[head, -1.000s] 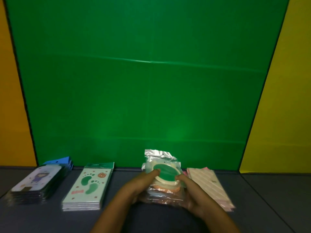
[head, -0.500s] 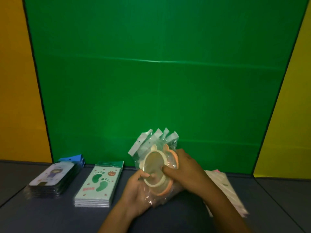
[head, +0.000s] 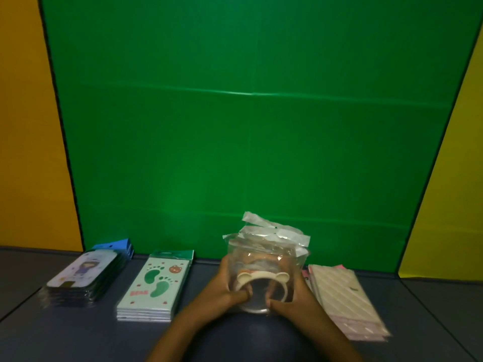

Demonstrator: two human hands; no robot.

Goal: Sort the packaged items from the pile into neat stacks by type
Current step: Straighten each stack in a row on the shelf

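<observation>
A bunch of clear plastic bags with round bear-eared items (head: 264,278) stands on the dark table, held between both hands. My left hand (head: 224,288) grips its left side and my right hand (head: 292,299) grips its right side, thumbs on the front. The bags' white header flaps fan out at the top. Left of it lies a stack of green footprint-print packs (head: 154,286). Further left lies a stack of phone-case packs with a cartoon girl (head: 83,275). A stack of pink striped packs (head: 345,296) lies to the right.
The dark grey table (head: 78,335) runs across the bottom of the view. A green backdrop (head: 251,126) rises straight behind the stacks, with orange panel at left and yellow at right.
The bunch of bags was lifted and tilted upright in the air, then came back down to the table between the two hands. The camera view shifted slightly.
</observation>
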